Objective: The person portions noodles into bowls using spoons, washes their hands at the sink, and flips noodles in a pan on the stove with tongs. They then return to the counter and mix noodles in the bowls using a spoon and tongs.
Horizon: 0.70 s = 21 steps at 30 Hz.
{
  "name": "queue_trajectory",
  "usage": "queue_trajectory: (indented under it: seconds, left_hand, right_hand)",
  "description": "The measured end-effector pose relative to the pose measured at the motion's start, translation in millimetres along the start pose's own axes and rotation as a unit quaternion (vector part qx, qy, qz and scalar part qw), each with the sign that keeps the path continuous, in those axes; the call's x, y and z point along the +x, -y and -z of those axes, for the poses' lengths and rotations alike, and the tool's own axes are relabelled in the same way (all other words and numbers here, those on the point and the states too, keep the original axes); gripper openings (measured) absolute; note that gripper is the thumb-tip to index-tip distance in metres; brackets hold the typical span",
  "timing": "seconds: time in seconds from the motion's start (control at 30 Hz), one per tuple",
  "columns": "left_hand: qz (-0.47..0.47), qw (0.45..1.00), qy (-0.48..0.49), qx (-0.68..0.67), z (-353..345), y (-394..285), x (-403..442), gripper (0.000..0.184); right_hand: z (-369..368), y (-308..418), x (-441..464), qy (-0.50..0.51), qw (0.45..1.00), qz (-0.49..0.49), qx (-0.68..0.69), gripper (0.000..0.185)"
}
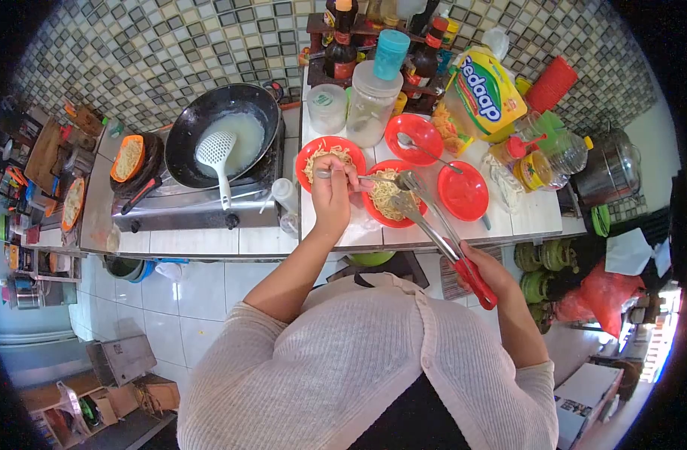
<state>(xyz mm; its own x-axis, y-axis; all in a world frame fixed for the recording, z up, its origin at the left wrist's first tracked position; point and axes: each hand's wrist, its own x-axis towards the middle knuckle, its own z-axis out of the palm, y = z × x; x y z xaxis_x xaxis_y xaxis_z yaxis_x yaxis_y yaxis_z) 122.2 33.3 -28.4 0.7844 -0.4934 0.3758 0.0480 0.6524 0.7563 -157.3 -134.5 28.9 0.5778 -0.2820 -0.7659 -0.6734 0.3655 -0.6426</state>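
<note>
My left hand is closed on the handle of a metal utensil, which points right over the bowls. In my right hand are red-handled metal tongs, their tips at the middle bowl. Noodles lie in that red middle bowl. Another red bowl with noodles is behind my left hand and partly hidden by it. Behind and to the right are a red bowl with a spoon in it and a further red bowl with no food visible.
On the stove at left sits a black wok with whitish liquid and a white slotted ladle. Jars, sauce bottles, a yellow Sedaap pack and plastic bottles stand along the counter's back and right.
</note>
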Motion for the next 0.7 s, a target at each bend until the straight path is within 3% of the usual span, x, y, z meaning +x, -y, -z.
queue_trajectory:
  seconds: [0.23, 0.3, 0.4, 0.57, 0.7]
  left_hand:
    - [0.031, 0.999, -0.025, 0.025, 6.6, 1.2, 1.8, 0.007]
    - [0.037, 0.999, -0.031, 0.017, 11.7, 4.9, 2.4, 0.008]
    - [0.042, 0.997, -0.015, 0.065, 16.7, 6.6, 0.8, 0.007]
    - [0.056, 0.998, -0.005, 0.024, 11.9, -0.1, 0.8, 0.007]
    - [0.062, 0.997, 0.002, 0.054, 11.2, -4.5, -0.9, 0.007]
  right_hand:
    - [10.6, -5.8, -5.0, 0.031, 0.999, 0.037, -0.009, 0.051]
    - [1.9, 3.0, -14.6, -0.038, 0.995, 0.088, -0.039, 0.047]
    - [2.1, 11.6, -17.4, -0.052, 0.982, 0.161, -0.079, 0.048]
    - [2.7, 17.2, -15.2, -0.048, 0.977, 0.163, -0.131, 0.047]
    - [-8.1, 17.9, -9.2, -0.033, 0.985, 0.152, -0.068, 0.044]
